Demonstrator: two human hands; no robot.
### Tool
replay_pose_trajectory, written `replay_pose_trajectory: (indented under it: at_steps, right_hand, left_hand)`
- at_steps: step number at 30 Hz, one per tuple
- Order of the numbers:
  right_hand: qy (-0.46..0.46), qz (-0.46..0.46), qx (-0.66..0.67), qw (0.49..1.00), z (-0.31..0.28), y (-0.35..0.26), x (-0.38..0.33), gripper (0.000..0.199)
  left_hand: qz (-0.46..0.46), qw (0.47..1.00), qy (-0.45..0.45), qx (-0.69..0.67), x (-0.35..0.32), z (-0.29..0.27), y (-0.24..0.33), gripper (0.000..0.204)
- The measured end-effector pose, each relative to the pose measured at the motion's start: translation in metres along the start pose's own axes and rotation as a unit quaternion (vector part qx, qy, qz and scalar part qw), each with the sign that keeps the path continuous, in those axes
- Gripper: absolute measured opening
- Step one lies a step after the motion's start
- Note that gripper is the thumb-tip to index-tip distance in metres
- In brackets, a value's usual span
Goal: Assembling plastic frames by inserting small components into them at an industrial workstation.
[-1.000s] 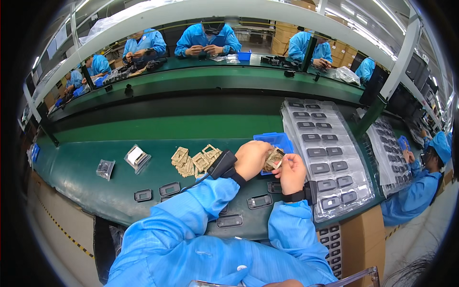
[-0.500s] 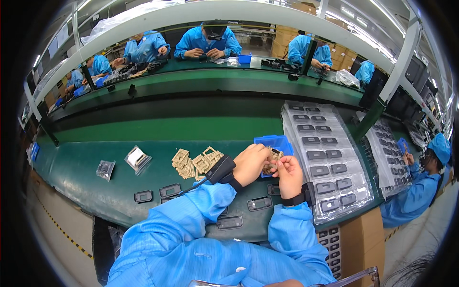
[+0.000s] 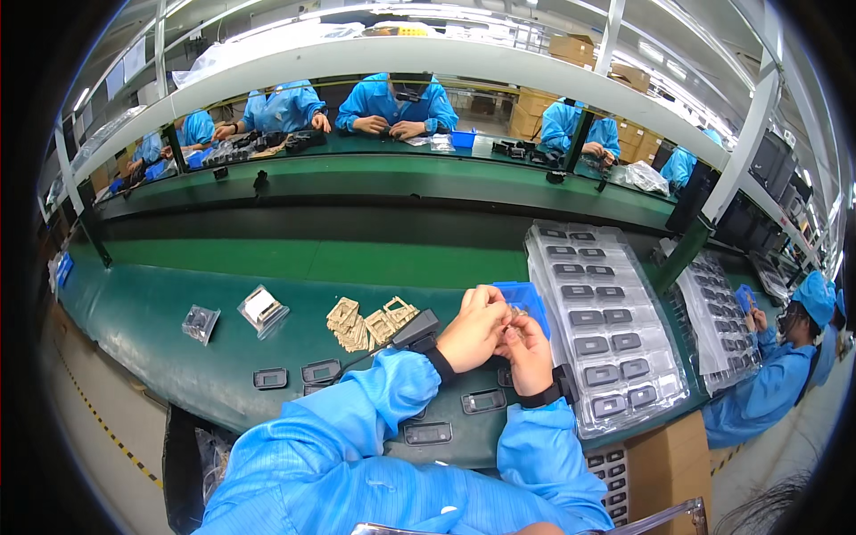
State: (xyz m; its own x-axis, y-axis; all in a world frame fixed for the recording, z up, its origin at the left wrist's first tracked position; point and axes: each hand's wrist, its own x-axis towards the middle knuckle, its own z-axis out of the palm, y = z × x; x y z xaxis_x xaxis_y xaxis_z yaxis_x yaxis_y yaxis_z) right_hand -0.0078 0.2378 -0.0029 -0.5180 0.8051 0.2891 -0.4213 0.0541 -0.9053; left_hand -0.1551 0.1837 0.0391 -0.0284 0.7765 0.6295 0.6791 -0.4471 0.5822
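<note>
The person's left hand (image 3: 474, 328) and right hand (image 3: 529, 353) meet over the green worktop (image 3: 143, 312), fingertips pressed together around a small, pale part (image 3: 512, 312). Both grips are closed on it, the left from its left side and the right from below and to its right; the part is too small to tell its exact shape. Each wrist carries a black band, and blue sleeves (image 3: 357, 428) run back from the hands toward the lower edge.

Just behind the grip lies a blue tray (image 3: 526, 294), mostly hidden by the hands. To the right of the grip, close by, sits a clear blister tray (image 3: 606, 330) filled with rows of dark rectangular housings, its near end resting over a cardboard box (image 3: 669, 464). A second such tray (image 3: 718, 308) lies farther right, past a green post.

To the left of the grip, near the left wrist, is a loose heap of tan cut-out pieces (image 3: 366, 323). Farther left lie two small clear bags, one with a white item (image 3: 261, 308) and one with a dark item (image 3: 200, 322). Below and left of the grip, along the worktop's near edge, several dark frames (image 3: 321, 370) lie flat and apart from each other, one (image 3: 482, 401) just under the hands.

Across the worktop other people in blue coats (image 3: 397, 102) sit at a second line, and another person (image 3: 785, 357) works far right.
</note>
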Motion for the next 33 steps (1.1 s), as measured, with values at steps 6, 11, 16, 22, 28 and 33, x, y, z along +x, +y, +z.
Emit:
replay_pose_trajectory:
  at_steps: [6,11,16,22,28,33]
  right_hand:
    - [0.032,-0.007,0.037,0.999,-0.009,0.006,0.005,0.014]
    - [0.169,-0.069,-0.076,0.980,-0.006,0.002,0.004,0.008]
    - [0.202,-0.056,-0.094,0.973,-0.003,-0.003,0.005,0.008]
    - [0.149,-0.043,-0.152,0.976,-0.006,-0.001,0.003,0.018]
    - [0.029,-0.107,-0.252,0.961,0.020,-0.013,-0.014,0.047]
    - [-0.019,-0.221,-0.384,0.896,0.051,-0.025,-0.053,0.054]
  left_hand:
    - [-0.017,0.998,0.022,0.059,-0.002,0.004,0.008,0.019]
    - [-0.004,0.985,0.052,0.166,0.001,0.010,-0.015,0.013]
    - [-0.022,0.993,0.000,0.115,0.003,0.001,-0.026,0.007]
    - [-0.073,0.995,0.057,-0.030,0.002,-0.011,-0.006,0.021]
    - [-0.277,0.931,-0.013,-0.238,-0.029,-0.044,0.015,0.014]
    - [-0.328,0.884,-0.023,-0.332,-0.087,-0.068,0.026,0.015]
